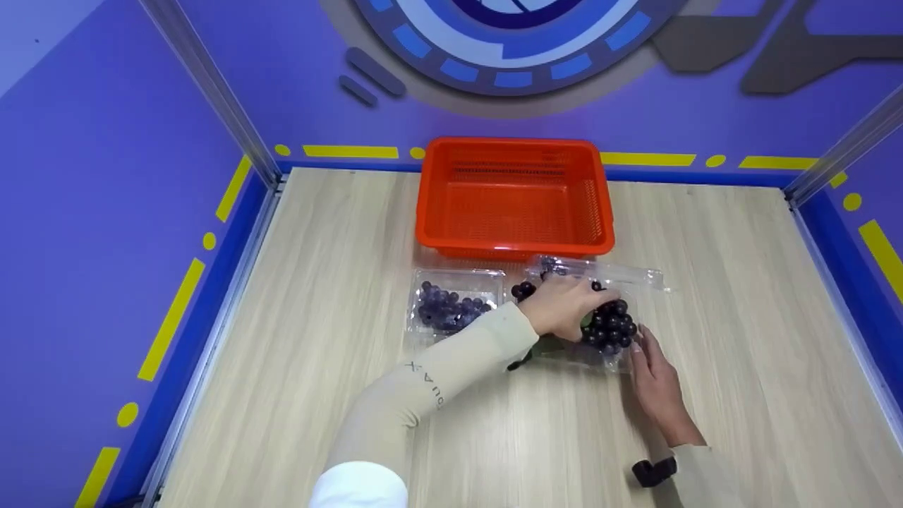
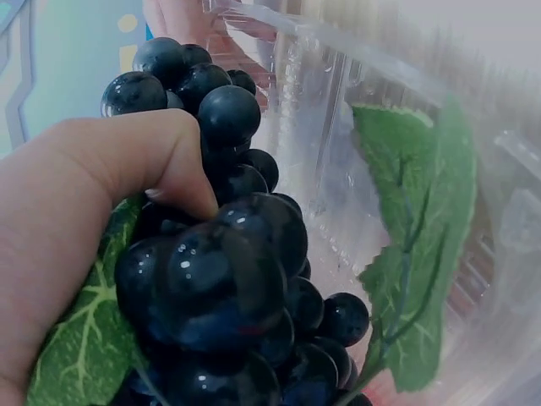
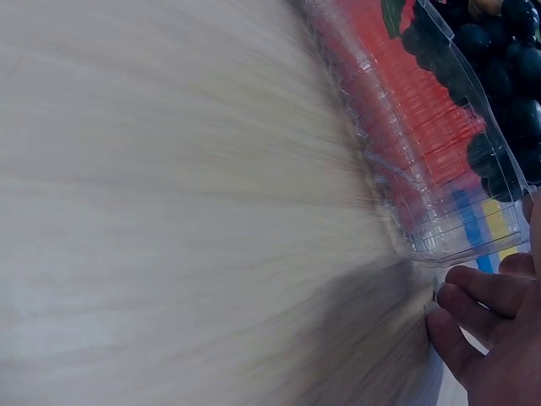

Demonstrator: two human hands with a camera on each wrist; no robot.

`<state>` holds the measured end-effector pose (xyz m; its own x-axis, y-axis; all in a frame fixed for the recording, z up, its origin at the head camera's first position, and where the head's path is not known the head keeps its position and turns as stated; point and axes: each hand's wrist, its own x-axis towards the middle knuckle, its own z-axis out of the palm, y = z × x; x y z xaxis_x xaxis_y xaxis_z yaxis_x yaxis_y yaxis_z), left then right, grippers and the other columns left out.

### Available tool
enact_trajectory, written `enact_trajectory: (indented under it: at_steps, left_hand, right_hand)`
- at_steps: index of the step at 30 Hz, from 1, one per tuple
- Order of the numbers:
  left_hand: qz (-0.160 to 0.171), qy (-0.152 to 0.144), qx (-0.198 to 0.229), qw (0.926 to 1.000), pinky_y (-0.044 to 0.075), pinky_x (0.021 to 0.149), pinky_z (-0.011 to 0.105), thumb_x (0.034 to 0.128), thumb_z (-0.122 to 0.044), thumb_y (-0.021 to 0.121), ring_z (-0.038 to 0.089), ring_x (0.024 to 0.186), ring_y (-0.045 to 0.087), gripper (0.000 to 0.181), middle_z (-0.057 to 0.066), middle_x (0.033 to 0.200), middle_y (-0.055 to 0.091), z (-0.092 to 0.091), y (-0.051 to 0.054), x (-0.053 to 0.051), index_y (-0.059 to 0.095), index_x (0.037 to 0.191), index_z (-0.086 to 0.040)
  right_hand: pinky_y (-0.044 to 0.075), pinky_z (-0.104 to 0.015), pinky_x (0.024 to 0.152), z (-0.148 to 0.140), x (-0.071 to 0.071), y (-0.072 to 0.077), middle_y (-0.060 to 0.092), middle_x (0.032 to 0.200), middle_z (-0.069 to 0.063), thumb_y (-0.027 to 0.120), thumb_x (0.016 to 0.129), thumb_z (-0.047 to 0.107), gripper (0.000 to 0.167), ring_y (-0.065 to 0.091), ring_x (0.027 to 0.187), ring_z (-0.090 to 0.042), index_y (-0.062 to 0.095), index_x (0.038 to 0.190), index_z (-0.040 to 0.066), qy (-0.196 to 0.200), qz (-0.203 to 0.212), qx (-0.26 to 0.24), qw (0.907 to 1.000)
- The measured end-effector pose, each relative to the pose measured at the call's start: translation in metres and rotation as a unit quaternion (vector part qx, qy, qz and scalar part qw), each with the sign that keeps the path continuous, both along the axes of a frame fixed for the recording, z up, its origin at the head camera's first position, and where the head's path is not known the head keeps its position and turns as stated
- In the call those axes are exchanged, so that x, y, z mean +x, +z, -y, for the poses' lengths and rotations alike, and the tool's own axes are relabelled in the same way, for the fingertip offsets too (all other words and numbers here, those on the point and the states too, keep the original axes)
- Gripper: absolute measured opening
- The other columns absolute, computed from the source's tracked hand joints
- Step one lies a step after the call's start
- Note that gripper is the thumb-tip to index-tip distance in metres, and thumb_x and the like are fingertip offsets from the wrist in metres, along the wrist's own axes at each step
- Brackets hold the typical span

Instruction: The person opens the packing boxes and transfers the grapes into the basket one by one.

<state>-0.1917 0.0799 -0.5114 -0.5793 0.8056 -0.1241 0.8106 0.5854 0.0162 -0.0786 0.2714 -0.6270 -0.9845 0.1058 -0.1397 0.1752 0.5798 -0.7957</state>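
Note:
In the head view my left hand grips a bunch of dark grapes over a clear plastic container. The left wrist view shows the thumb of that hand pressed into the grapes, with green leaves beside them. My right hand is at the container's right side. In the right wrist view the fingers of this hand are slightly bent at the corner of the container; whether they pinch its edge is unclear.
A red-orange basket stands behind the container. To the left lies another clear container with dark grapes in it. Blue-purple panels border the wooden table at the back and sides.

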Motion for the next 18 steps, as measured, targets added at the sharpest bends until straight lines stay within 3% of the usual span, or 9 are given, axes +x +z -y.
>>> enact_trajectory:
  at_steps: [18]
  left_hand:
    - [0.028,0.006,0.024,0.9993,0.056,0.084,0.031,0.0771,-0.023,0.074,0.016,0.094,0.06,0.085,0.008,0.138,0.052,0.0043,0.0046,-0.0013,0.032,0.149,-0.037]
  right_hand:
    - [0.023,-0.059,0.114,0.0011,-0.0004,-0.0013,0.028,0.155,-0.026,0.023,0.105,0.044,0.061,0.027,0.142,-0.045,0.015,0.155,0.01,-0.007,0.001,0.006,1.0]
